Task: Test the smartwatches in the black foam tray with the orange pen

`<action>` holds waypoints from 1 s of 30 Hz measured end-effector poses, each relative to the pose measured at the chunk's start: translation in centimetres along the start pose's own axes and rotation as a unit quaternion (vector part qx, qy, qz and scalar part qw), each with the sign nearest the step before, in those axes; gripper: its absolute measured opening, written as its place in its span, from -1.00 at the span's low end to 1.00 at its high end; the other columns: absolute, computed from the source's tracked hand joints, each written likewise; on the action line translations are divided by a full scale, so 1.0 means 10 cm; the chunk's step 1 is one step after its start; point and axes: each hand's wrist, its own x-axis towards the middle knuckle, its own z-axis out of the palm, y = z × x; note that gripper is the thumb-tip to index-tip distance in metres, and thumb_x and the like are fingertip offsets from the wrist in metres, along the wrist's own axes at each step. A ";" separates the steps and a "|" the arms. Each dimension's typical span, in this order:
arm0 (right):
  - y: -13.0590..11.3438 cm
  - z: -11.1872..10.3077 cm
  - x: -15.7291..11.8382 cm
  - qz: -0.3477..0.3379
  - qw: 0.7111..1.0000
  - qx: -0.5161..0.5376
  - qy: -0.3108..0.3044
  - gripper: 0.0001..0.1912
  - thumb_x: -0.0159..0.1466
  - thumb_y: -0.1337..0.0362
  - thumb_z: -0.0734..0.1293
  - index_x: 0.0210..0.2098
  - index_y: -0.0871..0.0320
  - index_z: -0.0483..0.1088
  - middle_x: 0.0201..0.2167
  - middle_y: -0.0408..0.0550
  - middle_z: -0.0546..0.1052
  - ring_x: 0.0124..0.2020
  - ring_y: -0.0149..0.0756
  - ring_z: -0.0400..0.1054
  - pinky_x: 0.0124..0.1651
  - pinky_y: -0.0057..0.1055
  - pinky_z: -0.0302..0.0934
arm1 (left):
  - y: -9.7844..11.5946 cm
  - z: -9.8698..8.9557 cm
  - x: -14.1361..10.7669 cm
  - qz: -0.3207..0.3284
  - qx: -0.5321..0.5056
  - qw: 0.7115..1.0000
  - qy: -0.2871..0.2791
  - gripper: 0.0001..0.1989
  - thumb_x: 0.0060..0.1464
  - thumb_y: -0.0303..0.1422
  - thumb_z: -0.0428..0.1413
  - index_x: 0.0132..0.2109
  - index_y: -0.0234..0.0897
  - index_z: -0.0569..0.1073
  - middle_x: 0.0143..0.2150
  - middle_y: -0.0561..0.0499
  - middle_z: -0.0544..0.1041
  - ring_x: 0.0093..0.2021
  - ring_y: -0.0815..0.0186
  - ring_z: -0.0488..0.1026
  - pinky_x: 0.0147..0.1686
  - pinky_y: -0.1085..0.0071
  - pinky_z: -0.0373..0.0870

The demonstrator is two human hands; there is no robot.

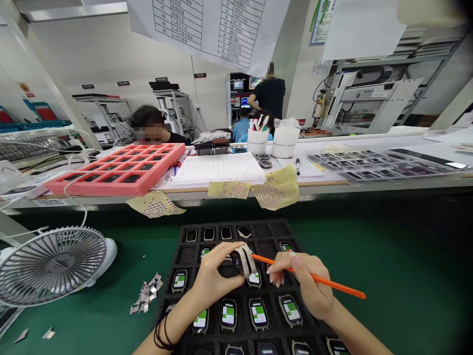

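My left hand (214,272) pinches a smartwatch (243,261) with a cream band, holding it over a black foam tray (266,230). My right hand (300,282) grips an orange stylus-like stick (326,279), whose thin tip reaches the watch's band. Several other watches sit in the tray's square pockets, many with green-and-white screens lit. Some pockets at the far end hold watches with dark screens. My hands hide the tray's middle pockets.
The tray rests on a green mat (373,256). A white desk fan (51,266) stands at left, next to scattered foil scraps (147,294). Across the bench are a red tray (114,168), a paper sheet (219,167), and a seated co-worker (153,127).
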 end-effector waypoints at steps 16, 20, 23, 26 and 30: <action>-0.01 0.04 -0.02 0.012 0.999 0.041 -0.027 -0.54 0.44 0.27 0.03 -0.30 0.07 0.55 -0.52 -0.11 0.52 -0.53 -0.38 0.38 -0.45 -0.45 0.29 | 0.05 -0.01 0.02 -0.007 -0.025 1.000 -0.017 -0.41 -0.24 -0.67 0.16 0.02 -0.24 0.45 -0.09 -0.05 0.57 -0.10 0.20 0.52 -0.10 0.32 0.47; 0.01 0.04 -0.02 0.015 0.999 0.041 -0.029 -0.54 0.43 0.27 0.03 -0.32 0.09 0.54 -0.53 -0.10 0.52 -0.53 -0.37 0.38 -0.45 -0.45 0.29 | 0.05 -0.01 0.01 -0.007 -0.021 1.000 -0.018 -0.41 -0.25 -0.67 0.15 0.02 -0.24 0.45 -0.09 -0.05 0.57 -0.11 0.20 0.52 -0.10 0.33 0.47; 0.00 0.05 -0.02 0.022 0.999 0.035 -0.029 -0.53 0.44 0.26 0.03 -0.33 0.11 0.54 -0.54 -0.10 0.51 -0.55 -0.38 0.37 -0.48 -0.46 0.27 | 0.03 0.00 0.00 -0.009 -0.015 1.000 -0.022 -0.42 -0.23 -0.67 0.14 0.02 -0.25 0.45 -0.10 -0.05 0.57 -0.11 0.20 0.52 -0.11 0.33 0.48; -0.01 0.05 -0.01 0.036 0.998 0.035 -0.032 -0.53 0.43 0.25 0.04 -0.35 0.12 0.54 -0.56 -0.09 0.50 -0.56 -0.38 0.36 -0.50 -0.47 0.27 | 0.02 0.00 0.00 -0.011 -0.008 1.000 -0.025 -0.44 -0.21 -0.65 0.15 0.02 -0.25 0.44 -0.10 -0.06 0.56 -0.11 0.20 0.52 -0.12 0.32 0.48; 0.00 0.03 0.02 0.026 0.998 0.056 -0.003 -0.51 0.43 0.19 0.04 -0.40 0.12 0.52 -0.59 -0.09 0.53 -0.60 -0.36 0.38 -0.49 -0.43 0.29 | 0.04 -0.01 0.03 -0.023 -0.002 0.999 -0.043 -0.43 -0.22 -0.66 0.14 0.02 -0.25 0.44 -0.10 -0.05 0.56 -0.10 0.20 0.51 -0.09 0.32 0.47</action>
